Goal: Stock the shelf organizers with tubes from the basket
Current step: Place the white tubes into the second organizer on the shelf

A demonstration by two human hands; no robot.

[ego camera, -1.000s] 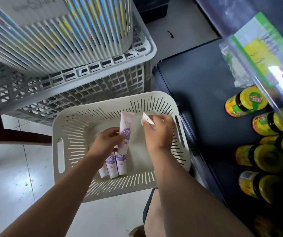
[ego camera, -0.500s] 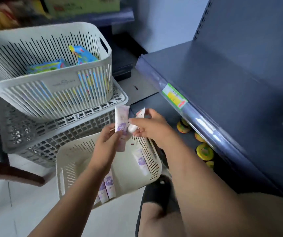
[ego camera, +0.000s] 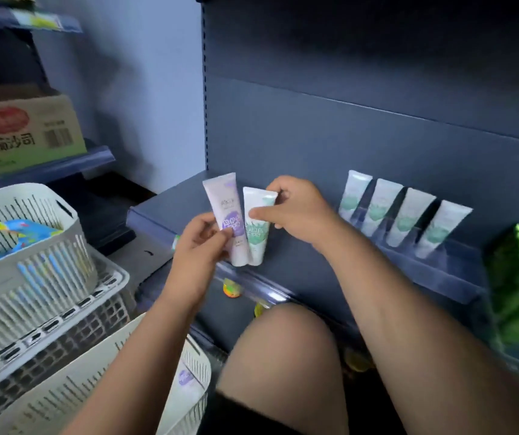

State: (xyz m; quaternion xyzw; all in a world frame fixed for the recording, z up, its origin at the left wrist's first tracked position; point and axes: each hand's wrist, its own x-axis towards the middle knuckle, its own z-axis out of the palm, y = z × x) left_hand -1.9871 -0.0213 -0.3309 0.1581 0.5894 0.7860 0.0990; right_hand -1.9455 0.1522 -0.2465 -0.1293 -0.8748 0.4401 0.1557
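L hand (ego camera: 202, 243) grips purple tube (ego camera: 223, 199) — R hand (ego camera: 299, 211) pinches green-print tube (ego camera: 257, 241).

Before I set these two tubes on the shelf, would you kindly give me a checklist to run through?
1. Left hand grips the purple tube: ok.
2. Right hand pinches the green tube: ok.
3. Row of four tubes stands orderly in the organizer: ok.
4. Free organizer slot for the green tube: cannot tell.
5. Slot meant for the purple tube: cannot tell.
6. Basket holds more stock, one spare tube showing: ok.
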